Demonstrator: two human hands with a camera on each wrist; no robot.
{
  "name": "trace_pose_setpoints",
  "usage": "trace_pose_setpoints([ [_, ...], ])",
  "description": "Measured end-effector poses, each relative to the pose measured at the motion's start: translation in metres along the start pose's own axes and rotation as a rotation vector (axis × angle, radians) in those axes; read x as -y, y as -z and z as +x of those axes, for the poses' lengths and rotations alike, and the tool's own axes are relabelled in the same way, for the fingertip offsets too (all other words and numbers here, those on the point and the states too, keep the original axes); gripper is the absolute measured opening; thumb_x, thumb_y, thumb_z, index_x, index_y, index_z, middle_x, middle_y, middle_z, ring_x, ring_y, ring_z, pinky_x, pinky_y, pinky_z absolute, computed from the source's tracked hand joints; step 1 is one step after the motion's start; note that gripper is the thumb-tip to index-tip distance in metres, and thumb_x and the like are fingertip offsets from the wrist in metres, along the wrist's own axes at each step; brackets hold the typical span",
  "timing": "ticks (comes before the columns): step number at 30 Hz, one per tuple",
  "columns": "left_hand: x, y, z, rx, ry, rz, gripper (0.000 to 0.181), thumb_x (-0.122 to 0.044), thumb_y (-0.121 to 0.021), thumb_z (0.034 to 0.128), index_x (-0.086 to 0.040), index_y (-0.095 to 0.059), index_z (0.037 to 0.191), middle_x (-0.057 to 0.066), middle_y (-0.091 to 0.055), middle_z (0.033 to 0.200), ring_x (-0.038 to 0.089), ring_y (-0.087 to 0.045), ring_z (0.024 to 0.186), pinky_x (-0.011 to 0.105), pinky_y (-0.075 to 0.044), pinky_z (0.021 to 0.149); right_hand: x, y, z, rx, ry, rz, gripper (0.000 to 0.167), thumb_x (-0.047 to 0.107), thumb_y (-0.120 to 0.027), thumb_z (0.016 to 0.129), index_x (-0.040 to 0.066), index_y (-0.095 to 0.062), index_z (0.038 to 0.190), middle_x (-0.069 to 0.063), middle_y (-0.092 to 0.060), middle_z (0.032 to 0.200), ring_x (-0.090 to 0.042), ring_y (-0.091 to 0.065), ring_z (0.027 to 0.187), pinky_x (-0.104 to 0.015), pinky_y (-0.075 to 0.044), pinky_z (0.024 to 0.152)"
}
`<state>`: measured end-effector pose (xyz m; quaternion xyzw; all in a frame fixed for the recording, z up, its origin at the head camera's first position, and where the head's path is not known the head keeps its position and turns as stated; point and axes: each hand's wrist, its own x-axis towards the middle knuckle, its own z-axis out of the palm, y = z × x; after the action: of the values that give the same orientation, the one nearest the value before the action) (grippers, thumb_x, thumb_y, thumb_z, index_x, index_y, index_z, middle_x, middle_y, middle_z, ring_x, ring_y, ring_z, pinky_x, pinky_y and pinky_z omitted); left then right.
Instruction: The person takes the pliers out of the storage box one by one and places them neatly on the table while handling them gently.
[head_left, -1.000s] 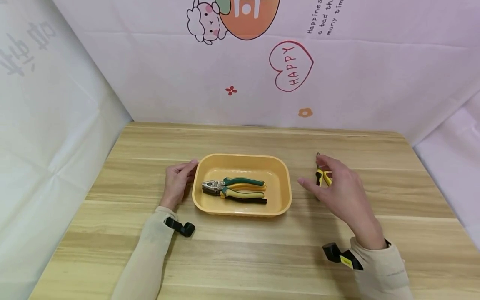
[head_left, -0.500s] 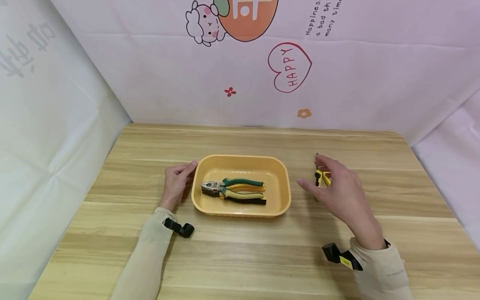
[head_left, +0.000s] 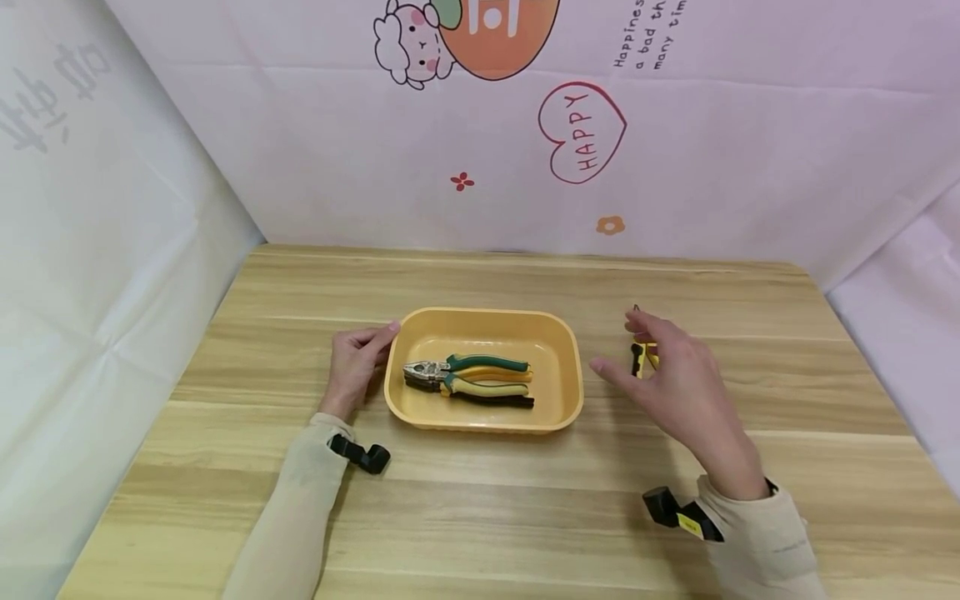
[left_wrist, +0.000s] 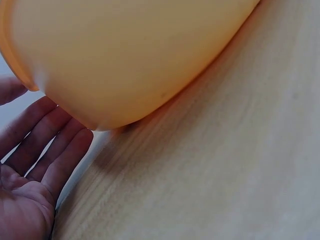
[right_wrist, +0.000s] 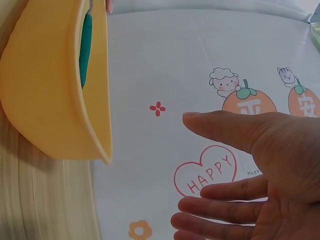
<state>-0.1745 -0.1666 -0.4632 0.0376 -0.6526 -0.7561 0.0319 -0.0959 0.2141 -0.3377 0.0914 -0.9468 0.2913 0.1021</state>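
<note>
A yellow plastic box (head_left: 486,423) stands mid-table, with pliers (head_left: 468,382) lying in it. Their handles are green, yellow and black, and their jaws point left. My left hand (head_left: 354,367) is at the box's left end, its thumb by the rim corner. Nearly straight left fingers (left_wrist: 65,155) touch the outside of the box in the left wrist view. To the right of the box, my right hand (head_left: 686,379) hovers with thumb and fingers spread, holding nothing. Partly hidden behind it is a yellow-and-black hand tool (head_left: 637,357) with a thin tip.
The wooden table (head_left: 487,517) meets a printed white cloth (head_left: 337,167) hung at its back edge. More white cloth hangs at the left and right sides. Each wrist carries a small black camera on a strap.
My right hand has shifted very slightly left, and its thumb sits a little closer to the box. The left hand, the box and the pliers stay essentially where they were.
</note>
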Motion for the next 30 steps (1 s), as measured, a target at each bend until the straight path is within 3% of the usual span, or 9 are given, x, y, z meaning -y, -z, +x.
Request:
trace_pose_setpoints([
  [9, 0.002, 0.002, 0.001, -0.006, -0.002, 0.026, 0.038, -0.023, -0.076, 0.0939, 0.013, -0.072, 0.105, 0.008, -0.077, 0.089, 0.018, -0.076, 0.075, 0.032, -0.064, 0.070, 0.008, -0.008, -0.001, 0.021, 0.036, 0.008, 0.069, 0.037, -0.086, 0.083, -0.002, -0.059, 0.134, -0.022, -0.069, 0.118, -0.041, -0.067, 0.099, -0.056, -0.057, 0.082],
  [14, 0.002, 0.001, 0.001, -0.004, -0.011, 0.027, 0.037, -0.022, -0.076, 0.0942, 0.013, -0.072, 0.105, 0.007, -0.077, 0.088, 0.017, -0.076, 0.075, 0.032, -0.064, 0.070, 0.013, -0.010, -0.002, 0.075, 0.032, 0.036, 0.069, 0.036, -0.086, 0.084, 0.000, -0.058, 0.135, -0.021, -0.068, 0.118, -0.041, -0.067, 0.101, -0.055, -0.057, 0.086],
  [18, 0.003, 0.000, 0.001, -0.004, -0.018, 0.020, 0.034, -0.021, -0.076, 0.0941, 0.012, -0.074, 0.103, 0.005, -0.077, 0.087, 0.017, -0.076, 0.074, 0.032, -0.064, 0.070, 0.016, -0.012, -0.001, 0.071, 0.063, 0.053, 0.065, 0.029, -0.087, 0.082, -0.001, -0.059, 0.133, -0.020, -0.069, 0.117, -0.038, -0.067, 0.103, -0.053, -0.057, 0.089],
  [30, 0.002, 0.000, 0.001, -0.012, -0.013, 0.015, 0.032, -0.020, -0.076, 0.0937, 0.011, -0.074, 0.101, 0.002, -0.077, 0.084, 0.017, -0.075, 0.072, 0.031, -0.064, 0.068, 0.029, -0.012, 0.005, 0.132, 0.141, -0.013, 0.068, 0.035, -0.085, 0.085, -0.001, -0.058, 0.136, -0.019, -0.068, 0.123, -0.038, -0.067, 0.106, -0.054, -0.056, 0.088],
])
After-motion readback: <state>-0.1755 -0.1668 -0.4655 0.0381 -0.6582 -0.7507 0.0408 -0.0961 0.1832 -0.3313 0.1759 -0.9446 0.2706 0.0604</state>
